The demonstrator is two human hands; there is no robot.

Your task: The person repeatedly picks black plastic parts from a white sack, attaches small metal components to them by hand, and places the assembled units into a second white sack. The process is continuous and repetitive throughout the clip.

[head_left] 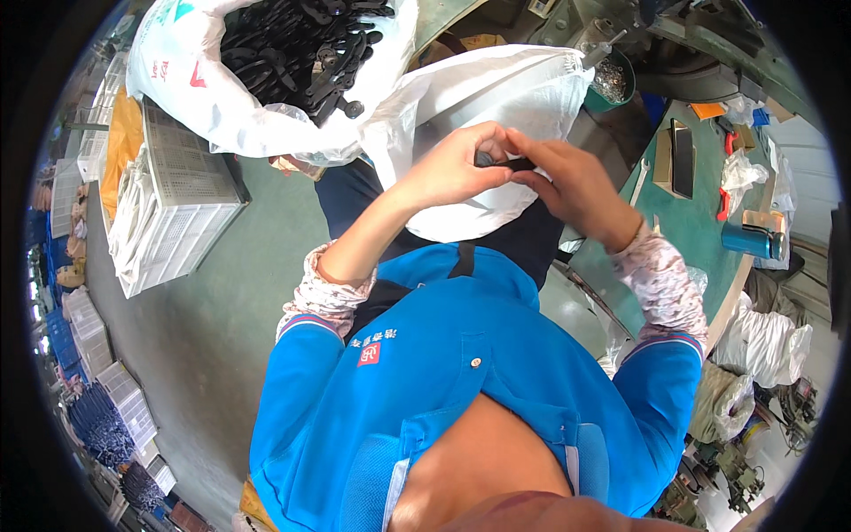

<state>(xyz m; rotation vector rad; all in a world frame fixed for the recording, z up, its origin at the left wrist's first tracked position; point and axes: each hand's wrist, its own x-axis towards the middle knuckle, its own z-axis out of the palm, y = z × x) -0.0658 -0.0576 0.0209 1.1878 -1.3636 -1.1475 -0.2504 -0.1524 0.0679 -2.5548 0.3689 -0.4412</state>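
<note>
Above my lap, both hands meet around a small black part (512,164), mostly hidden by fingers; its exact kind does not show. My left hand (456,168) curls closed on one end of it. From the other side my right hand (572,182) pinches it between thumb and fingers. Below them a white plastic bag (443,217) is spread over my dark trousers. Ahead on the left, a large white sack (182,75) stands with its mouth rolled down, holding a heap of similar flat black parts (292,58).
White perforated crates (191,208) with folded white bags stand at left. A green worktable (683,191) on the right carries a phone (682,158), a wrench (640,182) and a blue cup (749,239). Past the bag is a green bucket (612,84) of small metal pieces, beside machinery.
</note>
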